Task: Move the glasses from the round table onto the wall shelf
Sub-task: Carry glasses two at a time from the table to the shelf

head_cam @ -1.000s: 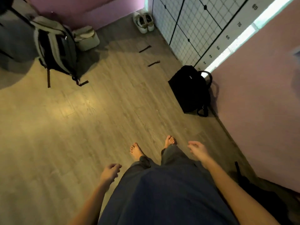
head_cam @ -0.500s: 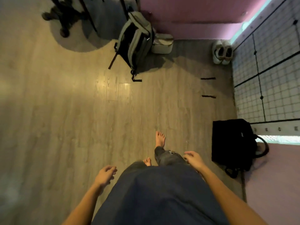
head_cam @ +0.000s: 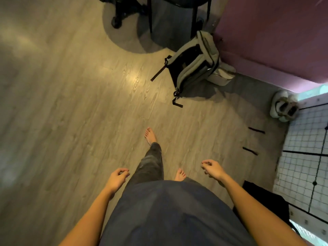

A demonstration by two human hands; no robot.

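Note:
No glasses and no wall shelf are in view. Only the dark legs of a table (head_cam: 193, 18) and its round shadow show at the top middle of the head view. My left hand (head_cam: 117, 178) hangs beside my left thigh with loosely curled fingers and holds nothing. My right hand (head_cam: 212, 170) hangs to the right of my legs, fingers loosely curled, also empty. I stand barefoot on the wooden floor (head_cam: 71, 112), my left foot forward.
A grey-green backpack (head_cam: 193, 66) leans at the pink wall (head_cam: 276, 32) beside a pale bag (head_cam: 221, 75). White shoes (head_cam: 282, 107) lie by a wire grid panel (head_cam: 305, 157). A black bag (head_cam: 266, 201) sits at my right. A wheeled chair base (head_cam: 120, 16) stands top left.
The view has swung left, away from the pink wall and black bag, toward the table legs and backpack. I have stepped forward. Both hands stay empty at my sides.

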